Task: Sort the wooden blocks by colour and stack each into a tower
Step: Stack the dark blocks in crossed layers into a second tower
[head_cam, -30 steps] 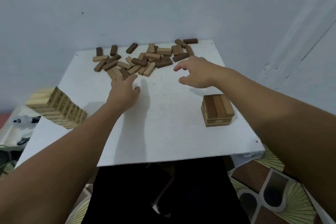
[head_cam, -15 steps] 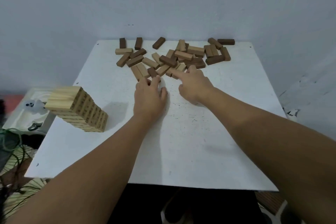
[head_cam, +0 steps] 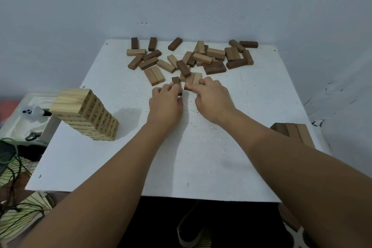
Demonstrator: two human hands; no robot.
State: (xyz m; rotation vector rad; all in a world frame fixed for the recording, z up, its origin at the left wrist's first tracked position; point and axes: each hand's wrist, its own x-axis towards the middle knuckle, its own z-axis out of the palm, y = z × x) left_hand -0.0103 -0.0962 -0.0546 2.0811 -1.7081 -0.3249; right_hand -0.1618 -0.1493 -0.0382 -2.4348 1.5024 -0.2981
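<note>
While gripped, left hand (head_cam: 166, 102)'s dark block (head_cam: 176, 82)

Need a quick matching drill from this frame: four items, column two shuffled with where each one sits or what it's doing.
Items:
1. pale tower
2. brown stack
3. left hand
4. loose blocks

Places or states:
A. scattered along the table's far edge
B. near the table's left edge
C. pinching a dark block
D. near the right edge, partly behind the right forearm

Pairs: 1-B, 2-D, 3-C, 4-A
</note>
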